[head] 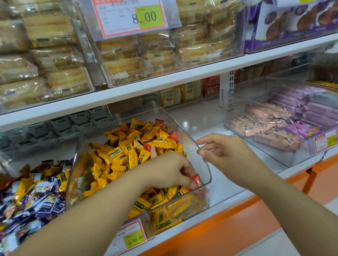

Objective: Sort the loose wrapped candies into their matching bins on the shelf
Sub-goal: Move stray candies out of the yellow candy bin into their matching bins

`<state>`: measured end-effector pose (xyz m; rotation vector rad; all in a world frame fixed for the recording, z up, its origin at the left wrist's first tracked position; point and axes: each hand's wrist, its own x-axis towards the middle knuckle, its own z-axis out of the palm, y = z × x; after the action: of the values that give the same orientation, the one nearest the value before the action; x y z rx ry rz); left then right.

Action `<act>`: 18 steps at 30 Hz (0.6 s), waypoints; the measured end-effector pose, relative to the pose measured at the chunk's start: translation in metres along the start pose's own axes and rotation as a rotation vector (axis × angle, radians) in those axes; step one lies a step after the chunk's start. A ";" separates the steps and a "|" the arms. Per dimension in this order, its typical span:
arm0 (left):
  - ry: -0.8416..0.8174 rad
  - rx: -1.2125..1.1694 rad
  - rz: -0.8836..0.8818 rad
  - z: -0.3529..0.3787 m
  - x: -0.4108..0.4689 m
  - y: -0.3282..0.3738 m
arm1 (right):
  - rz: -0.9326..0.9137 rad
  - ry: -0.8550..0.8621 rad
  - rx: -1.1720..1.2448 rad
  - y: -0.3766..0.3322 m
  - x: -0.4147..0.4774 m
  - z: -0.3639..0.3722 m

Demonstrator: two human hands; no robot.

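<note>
- Bin [208,174] of clear, hard plastic stands on the white lower shelf [230,187]; its right wall curves down to a rounded front corner.
- Yellow candies [120,156] fill it in a loose heap: small pillow-shaped pieces in glossy wrappers with crimped ends and dark print.
- Red candies [197,179], shiny and crinkled, are held low against the front right corner of the bin, just inside its wall; a few more red wrappers [173,136] show among the yellow ones at the back of the heap.
- Left hand [168,171] reaches into the bin from the front, palm down on the heap, its fingers [187,174] curled round the red candies.
- Right hand [225,154] sits at the upper rim of the bin's right wall, thumb and forefinger [204,140] bent together in a pinch on the thin plastic edge.
- Price tag [132,238], white with a red border and a yellow-green square, is fixed to the bin's front.
- Mixed candies [33,197] in purple, white and yellow foil lie in the bin just to the left.
- Pink and lilac bars [276,136], long and flat, lie stacked in a clear tray well off to the right.
- Pastry packs [49,33] in crinkled clear film stand in clear boxes on the shelf above.
- Orange trim [238,217] runs along the lower shelf's front edge.
</note>
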<state>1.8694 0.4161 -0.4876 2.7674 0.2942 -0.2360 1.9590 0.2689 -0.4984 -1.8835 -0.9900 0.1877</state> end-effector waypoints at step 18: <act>0.617 -0.095 0.192 -0.030 -0.103 -0.048 | -0.221 -0.185 -0.111 -0.077 -0.012 0.047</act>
<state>1.7623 0.4529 -0.4550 2.6788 0.1767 0.6705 1.8844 0.3081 -0.4645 -1.8636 -1.3506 0.1816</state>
